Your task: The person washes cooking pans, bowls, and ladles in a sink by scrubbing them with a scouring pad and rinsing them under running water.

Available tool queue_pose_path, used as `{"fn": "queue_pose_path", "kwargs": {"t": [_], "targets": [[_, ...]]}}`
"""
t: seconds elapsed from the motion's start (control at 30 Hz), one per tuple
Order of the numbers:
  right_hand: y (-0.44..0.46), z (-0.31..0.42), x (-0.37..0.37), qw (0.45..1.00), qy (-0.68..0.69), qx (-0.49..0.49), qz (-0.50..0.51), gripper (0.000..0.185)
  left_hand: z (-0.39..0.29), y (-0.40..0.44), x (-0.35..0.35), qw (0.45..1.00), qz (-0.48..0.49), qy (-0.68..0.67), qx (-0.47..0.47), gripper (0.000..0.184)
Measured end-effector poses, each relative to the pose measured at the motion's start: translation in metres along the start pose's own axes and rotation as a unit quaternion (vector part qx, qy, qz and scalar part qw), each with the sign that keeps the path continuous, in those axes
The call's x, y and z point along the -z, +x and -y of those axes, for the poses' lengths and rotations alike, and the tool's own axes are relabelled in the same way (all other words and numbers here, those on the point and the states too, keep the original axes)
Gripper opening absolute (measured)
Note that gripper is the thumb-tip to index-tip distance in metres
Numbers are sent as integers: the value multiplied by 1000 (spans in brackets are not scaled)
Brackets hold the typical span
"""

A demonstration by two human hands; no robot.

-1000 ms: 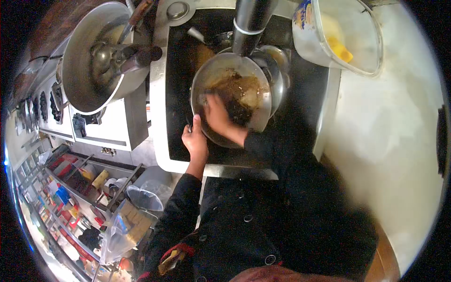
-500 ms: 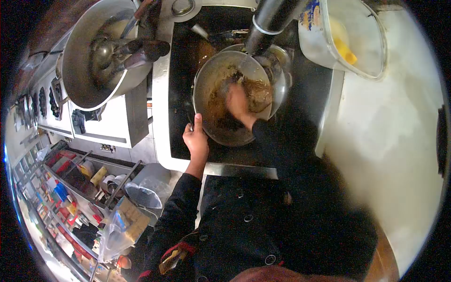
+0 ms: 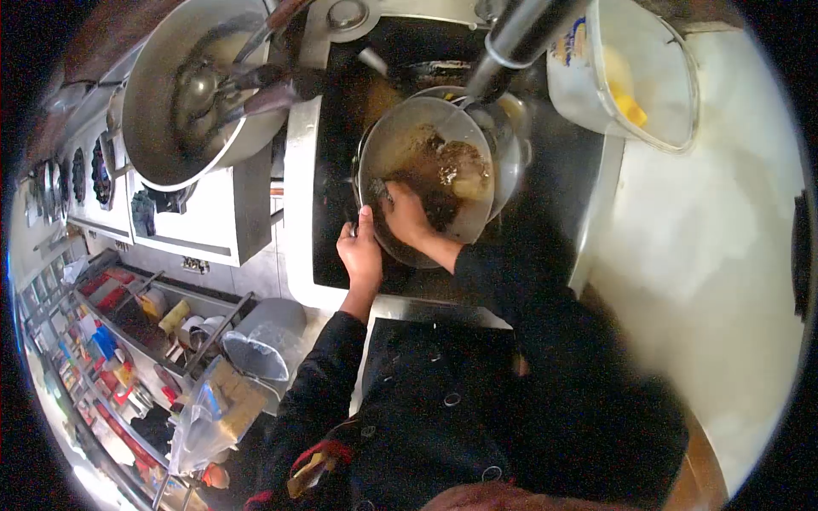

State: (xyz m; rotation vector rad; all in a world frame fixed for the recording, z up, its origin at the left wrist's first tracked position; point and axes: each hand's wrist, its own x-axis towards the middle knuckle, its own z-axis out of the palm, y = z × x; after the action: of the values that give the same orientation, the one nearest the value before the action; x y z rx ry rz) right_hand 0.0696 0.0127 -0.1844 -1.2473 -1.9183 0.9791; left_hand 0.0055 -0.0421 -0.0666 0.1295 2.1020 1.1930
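Note:
A round metal pan (image 3: 426,140) with brown liquid and some foam in it is tilted over the dark sink (image 3: 332,255). My left hand (image 3: 361,251) grips the pan's near left edge, its thumb on the rim. Inside the pan, at the left, my right hand (image 3: 405,213) has its fingers bent together around a small scrubber (image 3: 377,189), which is mostly hidden. The pan's black handle (image 3: 520,43) points away to the upper right. Behind the pan, other metal cookware (image 3: 513,153) lies in the sink.
A large pot (image 3: 141,128) with dark-handled utensils stands at the upper left. On the right counter (image 3: 682,255) sits a clear plastic tub (image 3: 571,81) with a yellow thing (image 3: 629,109) inside. Shelving and a bin (image 3: 273,324) are at the lower left.
My right hand has moved from the pan's left side to its middle and back to the left. The pan's handle has swung to the right. My left hand keeps its hold on the rim.

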Motion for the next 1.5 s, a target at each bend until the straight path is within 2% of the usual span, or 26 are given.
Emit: {"fn": "queue_pose_path", "kwargs": {"t": [0.07, 0.1, 0.17, 0.2, 0.23, 0.27, 0.3, 0.4, 0.53, 0.57, 0.6, 0.67, 0.7, 0.73, 0.8, 0.87, 0.9, 0.93, 1.0, 1.03, 1.2, 1.27, 1.33, 1.37, 1.43, 1.5], "targets": [[21, -34, 3, 994, -31, -52, 86, 15, 1, -1, 9, 999, 13, -9, 32, 48], [57, -50, 18, 964, -50, -203, 161, 19, 0, 0, 9, 997, 29, -22, 62, 48], [80, -89, 4, 979, -53, -196, 31, 20, 1, 5, 3, 999, 9, 24, 27, 48], [66, -75, -2, 984, -47, -169, 41, 21, 6, 2, 4, 997, -6, 76, 0, 48], [52, -59, -6, 988, -40, -142, 51, 23, 17, 8, 4, 999, 14, 37, 4, 50], [10, -27, -9, 994, -68, -58, 65, 24, 15, 10, 4, 999, 15, 37, 9, 50], [-4, 13, 11, 992, -6, -53, 112, 30, 12, 7, 9, 1000, 13, 18, 21, 50], [-25, -55, 29, 962, -63, -140, 227, 34, 27, 10, 8, 999, 6, -30, 37, 50], [-39, -67, 13, 984, -84, -125, 92, 33, 24, 10, 4, 999, 1, 32, 19, 52], [-34, -23, 22, 943, -47, -224, 242, 32, 23, 11, 2, 999, -13, 46, 12, 53], [-44, -3, 26, 968, -31, -127, 214, 33, 23, 12, 3, 998, -31, 59, 6, 54], [-50, -29, 54, 945, -44, -163, 279, 28, 23, 6, 8, 999, -4, 37, 21, 58], [-50, -76, 60, 936, -142, -115, 301, 25, 21, 0, 9, 997, -9, 80, 0, 58], [-50, -109, 62, 951, -98, -126, 266, 24, 16, 1, 4, 993, -20, 114, -25, 59], [-39, -71, 58, 864, -147, -296, 379, 32, 36, 2, 3, 994, -31, 101, 35, 59], [-59, -18, 51, 928, -52, -172, 327, 33, 26, 5, 2, 1000, -16, 11, -10, 59], [-33, 23, 74, 892, -26, -243, 381, 33, 23, 9, 9, 997, -6, 72, -1, 61], [-35, 0, 83, 891, -23, -249, 380, 33, 25, 3, 12, 997, -3, 78, 1, 61], [-16, -76, 102, 867, -248, -135, 411, 33, 21, 4, 7, 999, 11, 37, -17, 60], [-17, -78, 96, 867, -250, -129, 411, 33, 22, 4, 6, 993, -11, 120, -21, 59], [-82, -55, 58, 934, -210, -20, 287, 34, 22, 11, 4, 997, -17, 69, 4, 57], [-94, -97, 51, 944, -156, -34, 288, 36, 21, 6, 11, 996, -5, 82, 24, 56], [-46, -130, 44, 955, -106, -31, 275, 38, 14, 11, 8, 996, 17, 91, -1, 55], [-22, -140, 39, 958, -71, -126, 247, 40, 12, 10, 7, 997, 25, 68, -8, 54], [-6, -131, 40, 950, -38, -221, 217, 43, -1, 7, 6, 993, 33, 111, -12, 53], [-18, -90, 22, 994, -33, -92, 57, 46, -8, 5, 3, 987, 44, 154, -18, 53]]}}
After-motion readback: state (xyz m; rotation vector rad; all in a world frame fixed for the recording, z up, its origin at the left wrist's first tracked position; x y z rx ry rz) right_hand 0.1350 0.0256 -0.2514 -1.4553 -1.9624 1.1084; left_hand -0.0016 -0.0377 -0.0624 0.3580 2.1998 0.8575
